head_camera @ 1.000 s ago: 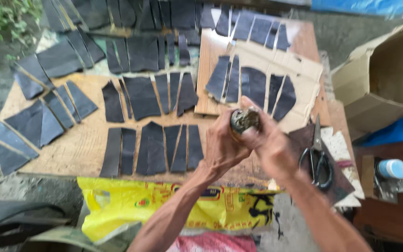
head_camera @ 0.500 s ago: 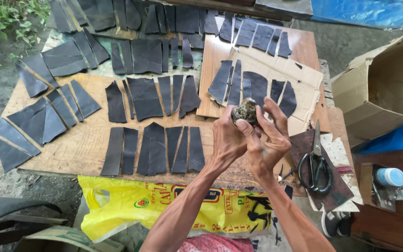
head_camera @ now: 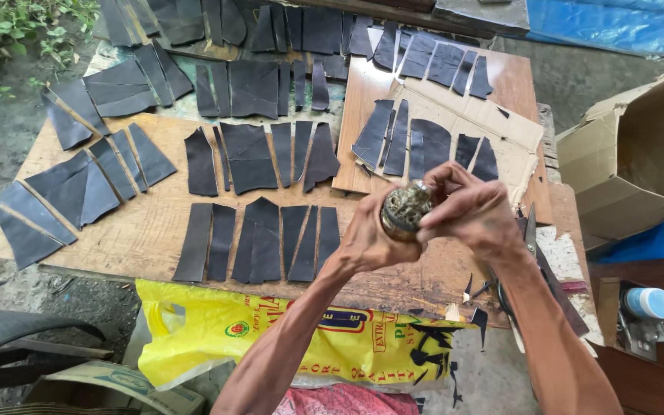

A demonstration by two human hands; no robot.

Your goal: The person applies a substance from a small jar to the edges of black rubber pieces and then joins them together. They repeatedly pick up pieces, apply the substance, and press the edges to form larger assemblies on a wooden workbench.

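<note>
My left hand (head_camera: 366, 240) grips a small round tin (head_camera: 406, 209), its top crusted with a yellowish-grey substance. My right hand (head_camera: 474, 211) closes over the tin's right side, fingers curled on its rim. Both hands hover over a wooden board (head_camera: 144, 230) that carries several dark leather pieces (head_camera: 259, 238) laid in rows. More dark pieces (head_camera: 416, 142) lie on a brown cardboard sheet just beyond the tin.
An open cardboard box (head_camera: 639, 161) stands at the right. Black scissors (head_camera: 536, 253) lie on the board's right edge, partly hidden by my right arm. A yellow plastic sack (head_camera: 217, 330) hangs in front. A blue-capped bottle (head_camera: 649, 303) sits at lower right.
Both hands stay on the tin. My right hand's fingers have shifted around its top and now curl over the rim.
</note>
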